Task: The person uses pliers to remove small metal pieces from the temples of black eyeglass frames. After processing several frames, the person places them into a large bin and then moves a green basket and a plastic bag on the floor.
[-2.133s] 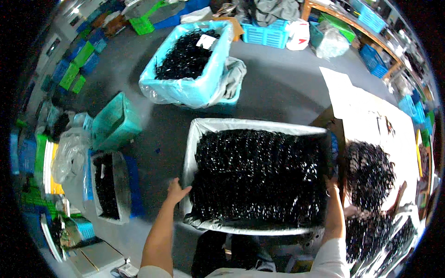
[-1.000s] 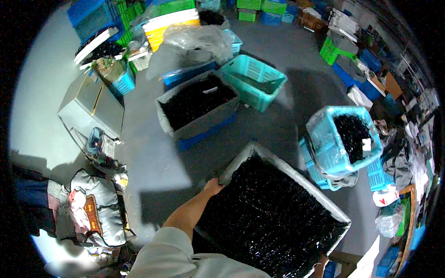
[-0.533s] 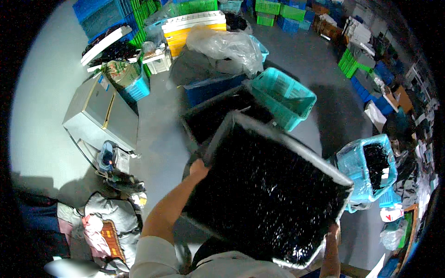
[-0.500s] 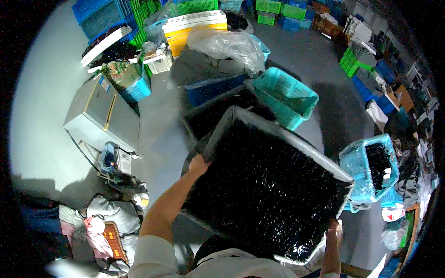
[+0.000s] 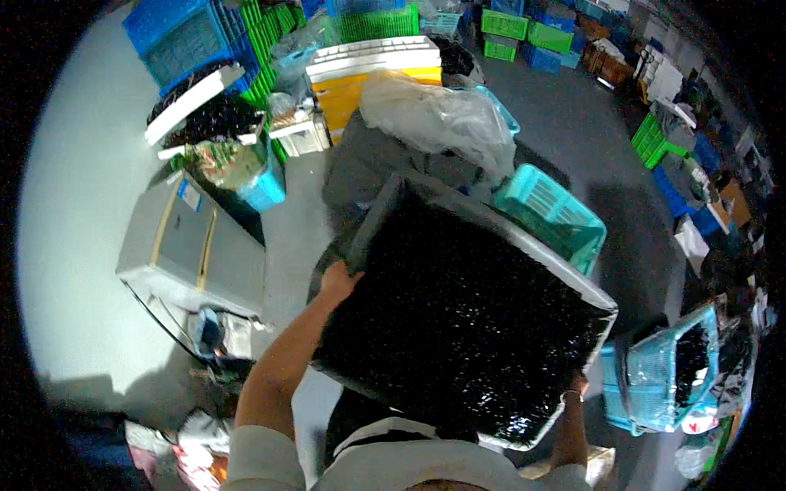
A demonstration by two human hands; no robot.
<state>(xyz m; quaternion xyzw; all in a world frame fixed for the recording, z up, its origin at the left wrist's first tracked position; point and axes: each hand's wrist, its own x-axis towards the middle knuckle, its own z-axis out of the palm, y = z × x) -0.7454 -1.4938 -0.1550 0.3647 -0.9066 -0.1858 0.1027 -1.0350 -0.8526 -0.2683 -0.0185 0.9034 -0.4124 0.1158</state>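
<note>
A large rectangular bin with a pale grey rim [image 5: 544, 250] is held up in front of my body, tilted. It is filled with a mass of shiny black pieces [image 5: 458, 319], too small and dark to name. My left hand [image 5: 337, 283] is closed on the bin's left wall, its fingertips over the edge. At the near right side my right hand [image 5: 578, 385] grips the bin too, its fingers partly hidden. Just beyond the far rim stands a turquoise plastic basket [image 5: 557, 209], partly covered by the bin.
To the left a grey cabinet-like box [image 5: 184, 237] stands by the wall. Clear plastic sheeting [image 5: 442, 114] lies over a dark heap ahead, near yellow and white stacked boxes [image 5: 372, 65]. On the right stands a plastic-wrapped light-blue basket [image 5: 647, 385] with black contents. Green crates [image 5: 503, 24] are stacked farther back.
My view has shifted, so the surroundings sit lower and further right. The held bin now hides the dark-blue and black containers previously visible beyond it. Both hands keep their hold.
</note>
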